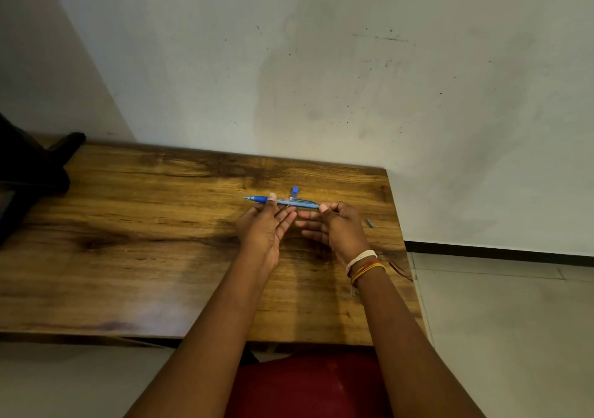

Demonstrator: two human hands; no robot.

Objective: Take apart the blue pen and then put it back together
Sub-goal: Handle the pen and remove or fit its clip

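Note:
The blue pen (291,202) is held level above the wooden table (144,240), its tip pointing left. My left hand (265,227) pinches it near the blue grip, thumb on top. My right hand (334,224) pinches the other end of the clear barrel between thumb and fingers. A small blue pen piece (295,191) shows just behind the barrel; I cannot tell whether it lies on the table or is attached. A small grey piece (369,223) lies on the table to the right of my right hand.
A dark object (32,166) sits at the table's far left corner. The table's right edge (401,240) runs close to my right hand, with tiled floor (498,321) beyond. A wall (321,63) stands right behind the table.

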